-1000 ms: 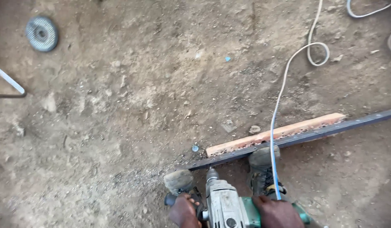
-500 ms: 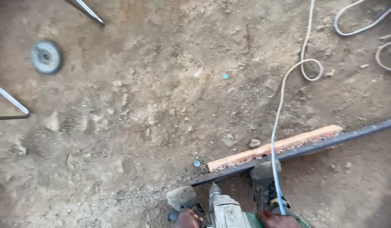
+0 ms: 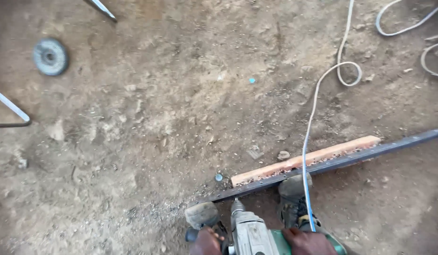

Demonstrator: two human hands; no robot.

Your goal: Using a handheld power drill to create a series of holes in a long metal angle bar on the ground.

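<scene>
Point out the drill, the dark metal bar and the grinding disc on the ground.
drill (image 3: 249,233), head view, on its grey gear housing.
dark metal bar (image 3: 351,158), head view, midway along its top face.
grinding disc (image 3: 50,56), head view, on its centre hub.

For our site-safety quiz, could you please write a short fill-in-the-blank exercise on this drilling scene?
1. Both hands, left hand and right hand, hold a ____.
2. The drill bit meets a dark metal ____.
3. Beside the bar lies a strip of ____.
4. The disc lies on bare ____.

Missing words: drill; bar; wood; ground
</scene>
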